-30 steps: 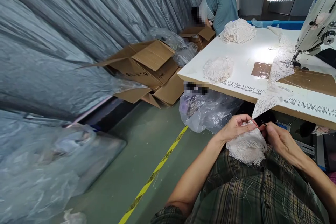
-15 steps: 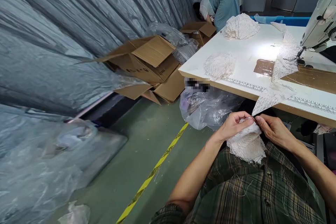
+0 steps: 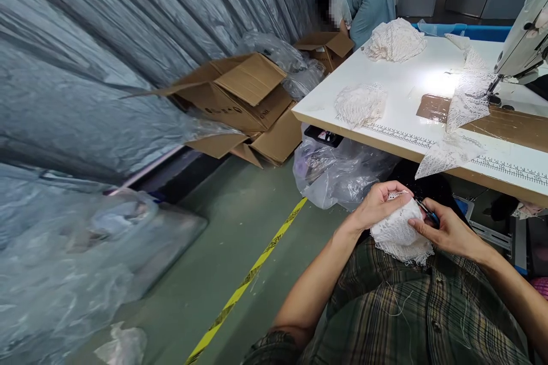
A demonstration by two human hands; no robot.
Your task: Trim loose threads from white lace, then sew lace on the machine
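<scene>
My left hand [image 3: 380,205] is closed on a bunch of white lace pieces [image 3: 402,234] in front of my shirt. In my right hand [image 3: 449,228] lies a small dark pair of thread snips [image 3: 429,214], its tips at the top edge of the lace by my left fingers. The right thumb reaches over the lace. Beyond my hands, a pointed lace piece [image 3: 447,157] hangs over the table's front edge. Another lace piece [image 3: 468,97] lies under the needle area of the sewing machine [image 3: 520,40].
The white table [image 3: 325,97] carries two lace heaps, a nearer one [image 3: 362,105] and a farther one [image 3: 396,40]. Cardboard boxes [image 3: 248,97] and plastic bags [image 3: 338,171] stand left of it. A person [image 3: 363,3] bends over a box at the back. Yellow tape [image 3: 252,274] crosses the floor.
The lace in my hands and the lace piece at the table edge, joined at a point before, are now apart. My right hand has shifted slightly right and lower, and the snips show in it.
</scene>
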